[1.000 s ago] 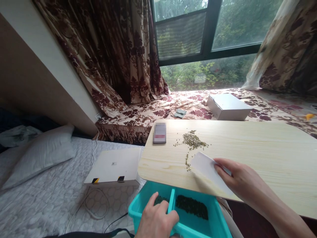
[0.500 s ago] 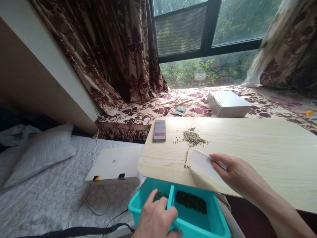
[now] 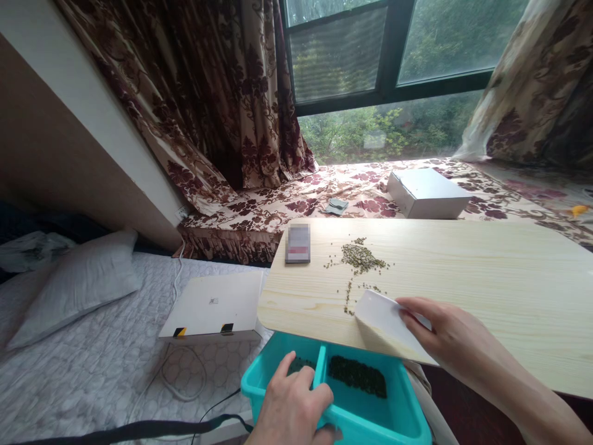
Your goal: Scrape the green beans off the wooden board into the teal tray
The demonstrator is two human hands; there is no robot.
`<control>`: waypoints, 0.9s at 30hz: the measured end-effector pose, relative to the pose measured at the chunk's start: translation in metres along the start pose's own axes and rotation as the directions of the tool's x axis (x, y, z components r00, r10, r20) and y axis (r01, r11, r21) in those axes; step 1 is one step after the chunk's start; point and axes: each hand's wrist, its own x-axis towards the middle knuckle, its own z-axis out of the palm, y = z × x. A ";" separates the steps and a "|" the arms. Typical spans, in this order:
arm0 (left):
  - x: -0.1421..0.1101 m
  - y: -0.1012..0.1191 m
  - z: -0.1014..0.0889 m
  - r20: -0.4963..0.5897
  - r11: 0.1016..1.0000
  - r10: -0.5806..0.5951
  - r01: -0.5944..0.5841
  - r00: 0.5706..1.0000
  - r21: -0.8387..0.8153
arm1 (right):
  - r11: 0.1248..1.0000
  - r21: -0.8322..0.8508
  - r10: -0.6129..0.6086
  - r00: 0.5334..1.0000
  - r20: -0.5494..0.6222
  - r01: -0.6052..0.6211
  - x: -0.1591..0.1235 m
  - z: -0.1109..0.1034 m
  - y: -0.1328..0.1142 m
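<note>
My right hand (image 3: pixel 438 324) pinches a thin white sheet (image 3: pixel 386 318), slightly bent, its left edge down at the tabletop near a thin trail of small greenish beans (image 3: pixel 348 296). Beyond it lies a larger pile of these beans (image 3: pixel 361 258). My left hand (image 3: pixel 296 395) grips the near side of a turquoise two-compartment bin (image 3: pixel 410 395), index finger reaching over the left compartment. Dark green beans or seeds (image 3: pixel 356 376) cover part of the right compartment's floor. Some more small beans (image 3: pixel 301 364) show in the left one, partly hidden by my hand.
The bin sits under the front edge of the pale wooden table (image 3: pixel 486 266). A blurred-out flat box or phone (image 3: pixel 298 243) lies at the table's left corner. A white box (image 3: pixel 215 303) rests on the bed, with another (image 3: pixel 428 193) on the window seat. A dark strap (image 3: pixel 139 431) crosses the lower left.
The white sheet first shifted left toward the bean trail, then drew back slightly toward me. A few beans now show beside its far edge. My left hand stays at the bin.
</note>
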 end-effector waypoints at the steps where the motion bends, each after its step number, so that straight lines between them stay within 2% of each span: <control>1: 0.000 0.000 0.000 -0.001 1.000 0.007 -0.007 1.000 -0.010 | 1.000 -0.006 0.003 1.000 -0.013 -0.003 0.000 0.001 0.001; 8: -0.003 -0.004 -0.004 -0.013 0.998 0.046 -0.047 0.999 -0.048 | 1.000 0.026 -0.012 0.999 -0.044 0.013 0.004 0.005 -0.001; 13: -0.002 0.001 0.007 -0.084 1.000 -0.017 0.016 0.996 -0.018 | 0.999 0.034 -0.015 1.000 -0.009 0.016 0.003 0.002 -0.005; 19: -0.004 0.001 0.014 -0.136 1.000 -0.010 0.007 0.991 -0.020 | 1.000 -0.003 -0.004 1.000 -0.013 0.004 0.006 0.004 -0.008; 27: -0.001 0.001 0.007 -0.103 1.000 -0.010 0.008 0.995 -0.012 | 1.000 0.026 -0.016 1.000 -0.021 0.017 0.005 0.004 -0.006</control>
